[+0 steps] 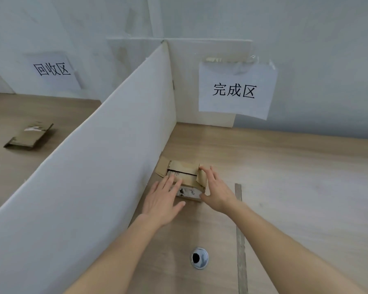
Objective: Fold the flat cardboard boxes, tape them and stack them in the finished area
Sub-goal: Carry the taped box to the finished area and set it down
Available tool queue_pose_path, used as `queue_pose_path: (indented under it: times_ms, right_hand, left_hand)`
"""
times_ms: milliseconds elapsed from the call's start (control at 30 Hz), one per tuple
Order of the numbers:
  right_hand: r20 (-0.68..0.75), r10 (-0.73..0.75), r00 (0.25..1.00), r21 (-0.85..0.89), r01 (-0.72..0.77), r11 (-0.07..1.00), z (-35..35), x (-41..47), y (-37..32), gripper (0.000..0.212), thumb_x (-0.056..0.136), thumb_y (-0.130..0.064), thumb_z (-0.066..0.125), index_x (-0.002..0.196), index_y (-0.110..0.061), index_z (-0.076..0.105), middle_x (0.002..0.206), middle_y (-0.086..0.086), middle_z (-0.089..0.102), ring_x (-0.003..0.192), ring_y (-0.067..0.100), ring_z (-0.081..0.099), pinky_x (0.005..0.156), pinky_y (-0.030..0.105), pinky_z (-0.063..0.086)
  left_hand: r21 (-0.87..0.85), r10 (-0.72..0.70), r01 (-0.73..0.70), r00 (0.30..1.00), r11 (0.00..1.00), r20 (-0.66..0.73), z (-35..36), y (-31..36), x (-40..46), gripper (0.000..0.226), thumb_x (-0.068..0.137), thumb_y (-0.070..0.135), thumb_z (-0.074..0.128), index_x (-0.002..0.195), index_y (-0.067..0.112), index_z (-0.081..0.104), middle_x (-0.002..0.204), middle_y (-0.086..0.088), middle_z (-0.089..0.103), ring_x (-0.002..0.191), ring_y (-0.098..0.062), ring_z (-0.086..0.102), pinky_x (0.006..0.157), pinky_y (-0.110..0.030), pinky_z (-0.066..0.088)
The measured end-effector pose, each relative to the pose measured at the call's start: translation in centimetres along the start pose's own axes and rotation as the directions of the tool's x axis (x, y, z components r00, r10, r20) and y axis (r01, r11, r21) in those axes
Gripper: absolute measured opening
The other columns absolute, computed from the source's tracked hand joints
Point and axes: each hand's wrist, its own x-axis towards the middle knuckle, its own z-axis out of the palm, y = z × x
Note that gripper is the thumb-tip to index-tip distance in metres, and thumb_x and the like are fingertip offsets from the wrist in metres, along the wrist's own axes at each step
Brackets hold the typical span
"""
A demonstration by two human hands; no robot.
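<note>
A small brown cardboard box [184, 177] stands on the wooden table beside the white divider, its top flaps partly up. My left hand [164, 198] lies flat with straight fingers on the box's near left top. My right hand [216, 187] presses the right flap with its fingers, the thumb against the box's near right corner. A white sign with black characters [236, 90] hangs on the wall behind this area.
A white divider board [106, 149] runs diagonally along the left of the box. Beyond it lies a flattened cardboard box [30, 135] under a second sign [51, 68]. A round metal cable hole [199, 257] and a thin grey strip [240, 240] sit in the tabletop nearby.
</note>
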Motion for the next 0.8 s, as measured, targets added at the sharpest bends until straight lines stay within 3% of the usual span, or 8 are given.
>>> queue_pose_path:
  times_ms: [167,433,600,800]
  right_hand:
    - [-0.034,0.012,0.999,-0.138,-0.017,0.990,-5.3,-6.2,-0.5,0.084,0.091,-0.038,0.063,0.156,-0.043,0.008,0.169,-0.007,0.005,0.145,0.028,0.036,0.105,0.044,0.045]
    - [-0.210,0.077,0.975,-0.280,-0.135,0.950,-16.8,-23.8,-3.5,0.068,0.096,-0.045,0.055,0.156,-0.037,0.023,0.167,-0.007,0.018,0.150,0.019,0.026,0.117,0.036,0.026]
    - [-0.404,0.131,0.905,-0.278,-0.258,0.925,-22.6,-37.7,-5.4,0.073,0.093,-0.052,0.059,0.156,-0.037,0.025,0.163,-0.008,0.026,0.150,0.015,0.024,0.118,0.034,0.023]
    - [-0.545,0.230,0.806,-0.259,-0.423,0.868,-26.7,-55.4,-5.2,0.076,0.090,-0.063,0.055,0.155,-0.040,0.025,0.164,-0.009,0.025,0.152,0.011,0.018,0.123,0.035,0.015]
  left_hand:
    - [-0.007,0.014,-0.013,1.000,1.000,0.008,-4.0,2.7,-3.0,0.073,0.100,0.058,0.037,0.160,0.030,0.006,0.168,0.002,0.003,0.155,-0.015,0.000,0.124,-0.036,0.002]
    - [-0.072,0.148,-0.163,0.974,0.984,-0.171,-15.2,13.6,-10.5,0.071,0.098,0.058,0.045,0.159,0.030,0.019,0.167,0.001,0.016,0.153,-0.018,0.015,0.124,-0.036,0.013]
    - [-0.085,0.280,-0.319,0.910,0.944,-0.307,-21.9,22.5,-17.1,0.075,0.095,0.059,0.052,0.157,0.026,0.027,0.164,-0.001,0.024,0.151,-0.018,0.022,0.122,-0.035,0.019]
    - [-0.137,0.410,-0.479,0.842,0.867,-0.351,-27.0,34.8,-26.9,0.080,0.092,0.063,0.054,0.158,0.028,0.023,0.166,0.000,0.020,0.152,-0.018,0.019,0.123,-0.034,0.017]
